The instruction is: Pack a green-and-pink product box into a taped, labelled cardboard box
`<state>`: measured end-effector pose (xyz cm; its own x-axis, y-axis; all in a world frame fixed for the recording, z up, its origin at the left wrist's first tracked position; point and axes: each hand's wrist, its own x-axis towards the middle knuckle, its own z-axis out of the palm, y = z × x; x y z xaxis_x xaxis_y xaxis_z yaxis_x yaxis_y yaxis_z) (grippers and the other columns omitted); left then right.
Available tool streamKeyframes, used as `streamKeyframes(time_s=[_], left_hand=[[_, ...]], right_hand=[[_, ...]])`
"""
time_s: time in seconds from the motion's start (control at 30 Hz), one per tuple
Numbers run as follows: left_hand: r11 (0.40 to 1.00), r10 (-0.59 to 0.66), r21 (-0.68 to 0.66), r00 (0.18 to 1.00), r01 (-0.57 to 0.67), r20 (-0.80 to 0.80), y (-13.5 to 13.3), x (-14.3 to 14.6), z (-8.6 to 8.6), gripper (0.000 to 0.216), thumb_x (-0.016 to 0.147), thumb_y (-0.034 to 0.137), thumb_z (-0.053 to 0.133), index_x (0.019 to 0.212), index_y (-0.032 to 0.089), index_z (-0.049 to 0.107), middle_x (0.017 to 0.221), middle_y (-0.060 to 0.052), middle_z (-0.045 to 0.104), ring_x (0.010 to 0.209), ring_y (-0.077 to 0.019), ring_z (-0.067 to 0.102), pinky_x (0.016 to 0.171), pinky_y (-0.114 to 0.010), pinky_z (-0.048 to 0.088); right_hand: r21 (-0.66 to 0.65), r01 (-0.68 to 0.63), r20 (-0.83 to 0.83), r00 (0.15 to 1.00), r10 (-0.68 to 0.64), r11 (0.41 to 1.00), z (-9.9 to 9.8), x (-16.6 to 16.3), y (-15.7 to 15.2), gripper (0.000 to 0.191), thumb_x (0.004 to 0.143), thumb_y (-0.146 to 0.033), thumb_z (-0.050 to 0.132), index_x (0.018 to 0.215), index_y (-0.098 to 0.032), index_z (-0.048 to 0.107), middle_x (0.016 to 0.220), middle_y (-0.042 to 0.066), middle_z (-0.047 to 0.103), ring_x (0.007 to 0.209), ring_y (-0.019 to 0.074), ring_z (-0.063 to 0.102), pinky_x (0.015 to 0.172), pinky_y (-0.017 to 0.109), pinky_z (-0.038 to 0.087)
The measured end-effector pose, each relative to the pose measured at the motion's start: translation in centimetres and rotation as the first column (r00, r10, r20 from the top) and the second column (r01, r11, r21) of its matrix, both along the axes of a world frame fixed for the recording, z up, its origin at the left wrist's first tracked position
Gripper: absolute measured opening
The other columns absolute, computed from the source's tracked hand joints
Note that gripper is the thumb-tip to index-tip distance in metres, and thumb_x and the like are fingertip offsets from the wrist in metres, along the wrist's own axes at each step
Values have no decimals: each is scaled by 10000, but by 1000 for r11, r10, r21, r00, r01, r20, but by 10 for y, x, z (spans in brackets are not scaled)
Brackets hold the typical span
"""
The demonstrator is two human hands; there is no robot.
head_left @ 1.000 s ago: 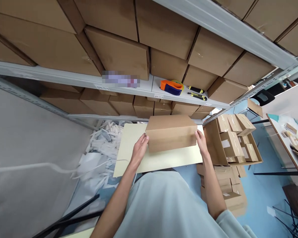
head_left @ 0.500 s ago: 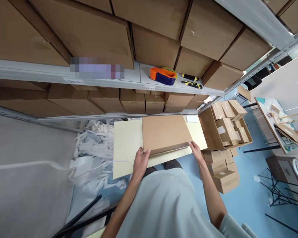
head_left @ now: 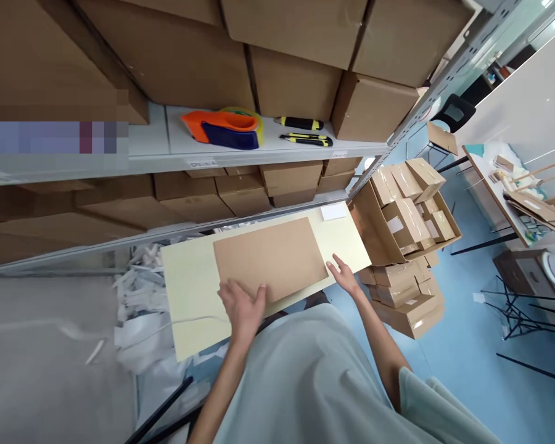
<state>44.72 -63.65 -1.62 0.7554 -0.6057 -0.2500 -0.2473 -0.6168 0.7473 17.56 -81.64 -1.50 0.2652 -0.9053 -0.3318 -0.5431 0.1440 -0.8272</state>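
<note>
On the pale board [head_left: 189, 290], both released: left hand [head_left: 243, 305] over flattened carton [head_left: 271, 259] near edge, right hand [head_left: 345, 277] beside its corner.

- We see a pale yellow table [head_left: 189, 290] carrying a flattened brown cardboard box [head_left: 269, 258] and a small white label [head_left: 333, 211].
- We see a grey shelf [head_left: 166, 145] carrying a tape dispenser [head_left: 224, 128] and two utility knives [head_left: 303, 131].

Both bare forearms reach forward from short pale sleeves. The left hand [head_left: 243, 303] lies palm down with its fingers spread and slightly fanned, the wrist nearly straight. The right hand [head_left: 343, 275] is also flat and open, fingers extended and pointing forward-left, the elbow bent.
</note>
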Motion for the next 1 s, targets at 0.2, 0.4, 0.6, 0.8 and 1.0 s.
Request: streamKeyframes(time_s=[0.2, 0.4, 0.6, 0.8, 1.0], left_hand=[[984, -123, -137, 991, 114, -59, -77, -45, 33, 837, 964, 438, 672, 1695, 112, 427, 1823, -258, 324, 1744, -417, 217, 1426, -568, 205], [960, -230, -201, 957, 193, -177, -161, -92, 37, 704, 984, 418, 692, 1633, 184, 554, 1735, -178, 527, 1662, -330, 436, 1411, -453, 281], [981, -117, -192, 883, 31, -454, -245, -120, 10, 688, 1007, 342, 699, 1658, 200, 525, 1745, -173, 524, 1661, -317, 446, 1382, -471, 332], [998, -27, -68, 802, -17, -596, -312, -118, -34, 861, 975, 290, 751, 1746, 179, 384, 1809, -243, 388, 1660, -343, 446, 1346, -468, 389], [1000, 20, 7, 747, -20, -664, -346, -98, -64, 1050, 884, 285, 827, 1781, 178, 290, 1850, -270, 265, 1717, -339, 332, 1343, -462, 375]], right_hand=[[-183, -5, 4, 1000, 6, 983, -5, -6, -82, 828, 909, -781, 731, 1479, -180, 731, 1611, 181, 668, 1589, 356, 559, 1362, 498, 400], [-280, 88, -51, 993, -107, 956, -19, -7, -170, 518, 1013, -531, 685, 1342, -141, 773, 1350, 210, 793, 1192, 314, 785, 1124, 454, 588], [-269, 182, -80, 974, -210, 946, -61, 9, -246, 417, 1033, -367, 643, 1322, -92, 765, 1290, 228, 774, 1100, 282, 773, 1068, 426, 593], [-245, 172, -110, 973, -204, 954, -107, 27, -278, 296, 1003, -297, 681, 1234, -150, 793, 1127, 148, 779, 1039, 251, 753, 1052, 420, 591], [-220, 147, -112, 978, -175, 964, -132, 31, -275, 296, 993, -245, 637, 1214, -151, 809, 1100, 141, 764, 985, 247, 748, 1040, 426, 600]])
